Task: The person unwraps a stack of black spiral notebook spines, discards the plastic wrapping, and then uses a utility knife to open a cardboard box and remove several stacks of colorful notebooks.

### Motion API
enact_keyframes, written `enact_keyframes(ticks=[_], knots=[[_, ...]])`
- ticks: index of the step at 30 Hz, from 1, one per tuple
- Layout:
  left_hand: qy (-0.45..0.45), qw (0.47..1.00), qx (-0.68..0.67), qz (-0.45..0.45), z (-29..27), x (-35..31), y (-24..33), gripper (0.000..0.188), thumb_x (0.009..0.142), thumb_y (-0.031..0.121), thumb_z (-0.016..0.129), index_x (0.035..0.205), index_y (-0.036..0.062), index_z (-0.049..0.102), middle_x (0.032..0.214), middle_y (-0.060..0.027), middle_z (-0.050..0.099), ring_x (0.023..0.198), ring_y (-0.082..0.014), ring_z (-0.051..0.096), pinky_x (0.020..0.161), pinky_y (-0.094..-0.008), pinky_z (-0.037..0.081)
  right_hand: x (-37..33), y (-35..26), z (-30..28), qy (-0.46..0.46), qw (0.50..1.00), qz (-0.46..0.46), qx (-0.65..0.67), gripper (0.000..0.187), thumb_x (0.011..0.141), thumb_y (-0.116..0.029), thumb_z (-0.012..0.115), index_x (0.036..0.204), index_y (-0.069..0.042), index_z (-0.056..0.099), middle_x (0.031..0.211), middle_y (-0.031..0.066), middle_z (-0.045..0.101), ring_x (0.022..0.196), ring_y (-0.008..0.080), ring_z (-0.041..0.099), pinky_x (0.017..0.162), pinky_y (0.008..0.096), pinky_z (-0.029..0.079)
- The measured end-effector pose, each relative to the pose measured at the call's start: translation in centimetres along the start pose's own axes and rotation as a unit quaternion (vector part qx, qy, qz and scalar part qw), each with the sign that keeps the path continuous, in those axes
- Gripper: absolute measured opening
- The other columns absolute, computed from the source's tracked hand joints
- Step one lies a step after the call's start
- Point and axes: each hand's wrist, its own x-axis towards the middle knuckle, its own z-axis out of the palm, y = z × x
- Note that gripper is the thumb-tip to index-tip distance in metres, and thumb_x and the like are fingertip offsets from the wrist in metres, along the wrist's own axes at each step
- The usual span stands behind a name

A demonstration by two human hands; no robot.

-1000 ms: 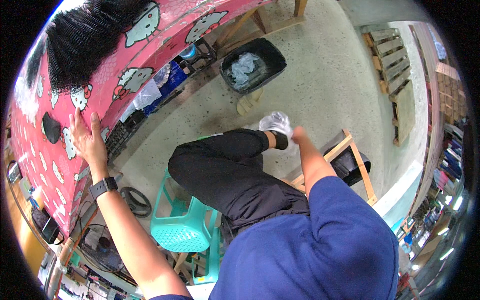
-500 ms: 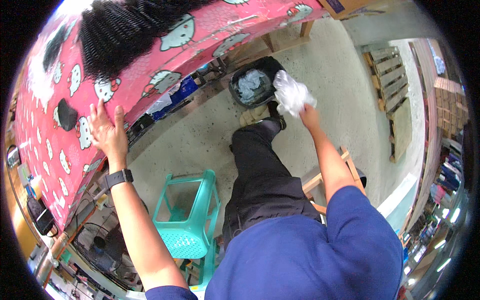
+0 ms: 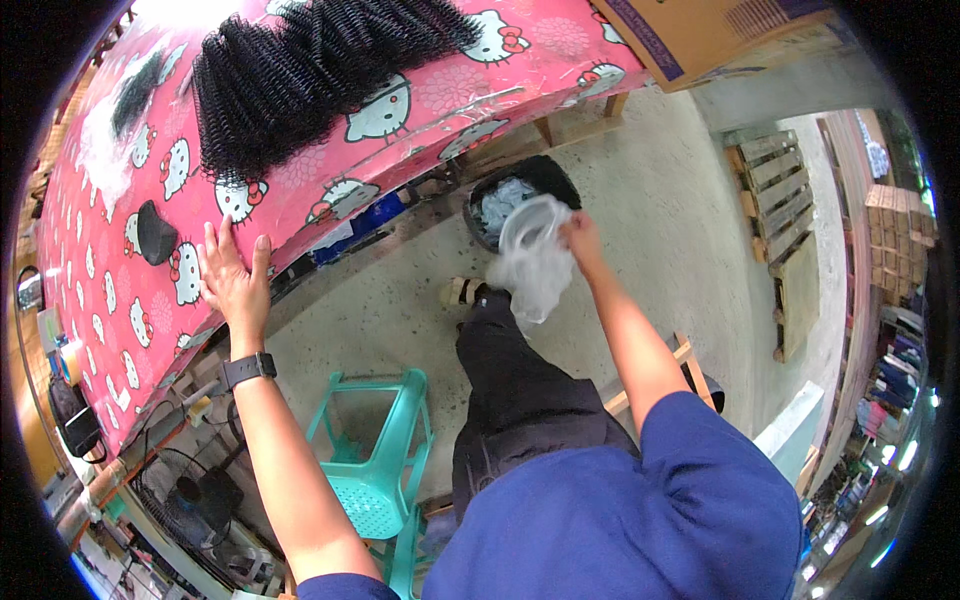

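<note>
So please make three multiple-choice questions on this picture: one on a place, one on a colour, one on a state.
1. Where does the left hand rest?
A. on the pink table cover
B. on the stool
C. on the bin

2. What colour is the plastic stool?
A. red
B. turquoise
C. black

3. What is the state of the right hand?
A. open and free
B. flat on the floor
C. closed on a clear plastic bag

Answers: 1 A, the palm lies flat at the cover's edge; 2 B, its frame and seat are turquoise; 3 C, the fingers pinch the bag just beside the black bin.
</note>
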Motion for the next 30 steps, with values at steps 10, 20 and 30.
enact_keyframes(ticks=[10,20,30], knots=[[0.009,0.997,-0.033,0.063,-0.7,1.1,0.3,0.06,0.085,0.053,0.044,0.133,0.0176,0.036,0.141,-0.0115,0.027,0.13,-0.0327,0.021,0.104,-0.048,0.01,11.9,8.4,4.7,-0.068,0.978,-0.105,-0.166,0.016,0.07,-0.015,0.063,0.081,-0.005,0.056,0.071,0.0066,0.057,0.068,0.0213,0.054,0.064,0.0343,0.043],[-0.041,0.998,-0.033,0.039,-1.6,0.0,0.1,0.056,0.089,0.037,0.044,0.135,0.0095,0.032,0.14,-0.0125,0.029,0.131,-0.0277,0.019,0.106,-0.0402,0.01,8.2,10.9,2.0,-0.013,0.939,-0.064,-0.337,0.049,0.07,-0.024,0.063,0.114,-0.006,0.05,0.114,0.0154,0.054,0.11,0.0307,0.046,0.094,0.0417,0.034],[-0.054,0.989,-0.136,0.014,-1.9,0.4,1.9,0.059,0.088,0.036,0.044,0.136,0.0047,0.027,0.141,-0.0109,0.024,0.133,-0.0224,0.013,0.108,-0.0374,0.006,9.2,11.1,12.0,-0.388,0.919,0.009,-0.066,0.04,0.081,-0.037,0.058,0.109,-0.008,0.06,0.105,0.0102,0.062,0.097,0.0194,0.057,0.084,0.0308,0.043]])
